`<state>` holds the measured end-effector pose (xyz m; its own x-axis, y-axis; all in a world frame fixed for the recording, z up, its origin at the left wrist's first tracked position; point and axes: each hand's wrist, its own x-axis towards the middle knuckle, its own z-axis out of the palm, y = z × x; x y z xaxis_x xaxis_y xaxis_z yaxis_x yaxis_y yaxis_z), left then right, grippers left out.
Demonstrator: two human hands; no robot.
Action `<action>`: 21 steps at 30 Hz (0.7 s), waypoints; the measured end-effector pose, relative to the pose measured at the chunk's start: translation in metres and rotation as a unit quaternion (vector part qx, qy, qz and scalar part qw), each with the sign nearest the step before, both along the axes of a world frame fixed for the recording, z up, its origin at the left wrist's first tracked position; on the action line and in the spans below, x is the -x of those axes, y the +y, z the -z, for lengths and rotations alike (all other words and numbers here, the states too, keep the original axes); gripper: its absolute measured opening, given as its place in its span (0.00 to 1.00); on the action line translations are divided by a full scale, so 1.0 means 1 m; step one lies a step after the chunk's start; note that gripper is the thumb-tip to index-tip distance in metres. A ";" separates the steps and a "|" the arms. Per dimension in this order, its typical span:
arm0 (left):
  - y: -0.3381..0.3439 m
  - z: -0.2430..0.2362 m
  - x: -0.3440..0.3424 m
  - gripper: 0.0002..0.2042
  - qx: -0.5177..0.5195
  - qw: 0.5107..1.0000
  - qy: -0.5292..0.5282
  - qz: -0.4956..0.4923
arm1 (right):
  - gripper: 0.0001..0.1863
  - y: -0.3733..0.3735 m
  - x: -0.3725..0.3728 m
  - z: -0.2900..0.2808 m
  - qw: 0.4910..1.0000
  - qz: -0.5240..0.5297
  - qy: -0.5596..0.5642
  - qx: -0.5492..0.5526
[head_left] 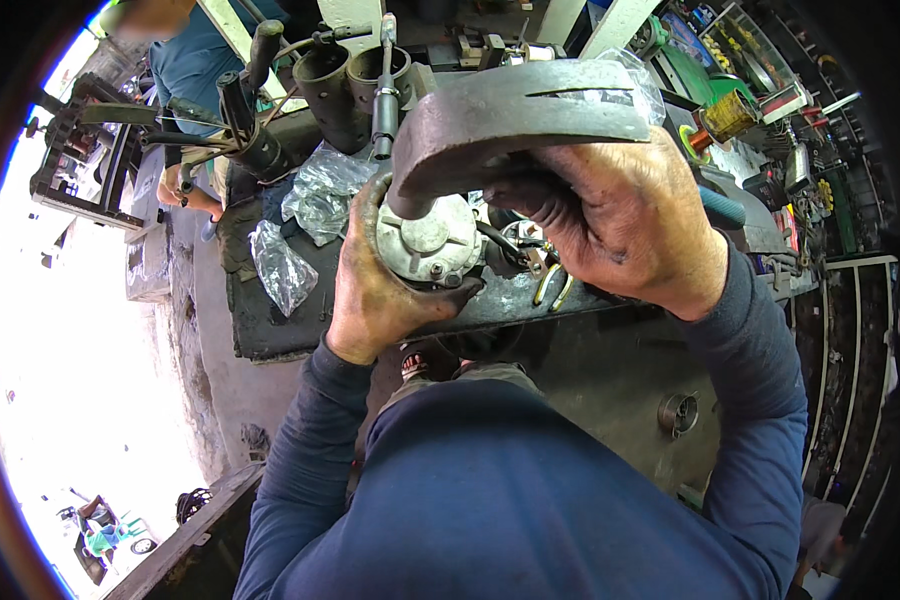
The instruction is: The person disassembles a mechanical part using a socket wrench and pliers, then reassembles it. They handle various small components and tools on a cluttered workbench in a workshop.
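My left hand (370, 285) wraps round a silver-grey motor housing (425, 240) with a ribbed end cover, above the workbench (275, 340). In my right hand (635, 215) is a dark grey claw hammer (510, 115), held close to its head, with the handle mostly hidden. The claw slot points right. The hammer's striking end is over the upper left of the housing cover; I cannot tell whether they touch. Below my right hand, next to the housing, lie pliers with yellowish handles (553, 285) and some dark cable.
Crumpled clear plastic bags (285, 270) lie left on the bench. Behind them stand dark metal cylinders (332, 95) holding tools. Another person (192, 60) is at the far left. Racks of parts and tools (850, 200) line the right side. A metal ring (678, 412) lies on the floor.
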<state>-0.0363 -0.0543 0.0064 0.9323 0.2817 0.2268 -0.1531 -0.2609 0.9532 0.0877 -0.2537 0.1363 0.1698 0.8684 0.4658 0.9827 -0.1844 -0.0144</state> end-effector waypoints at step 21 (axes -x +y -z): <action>-0.001 0.016 -0.001 0.56 -0.136 0.989 -0.042 -0.046 | 0.15 -0.009 -0.028 -0.008 0.997 0.011 -0.014 -0.079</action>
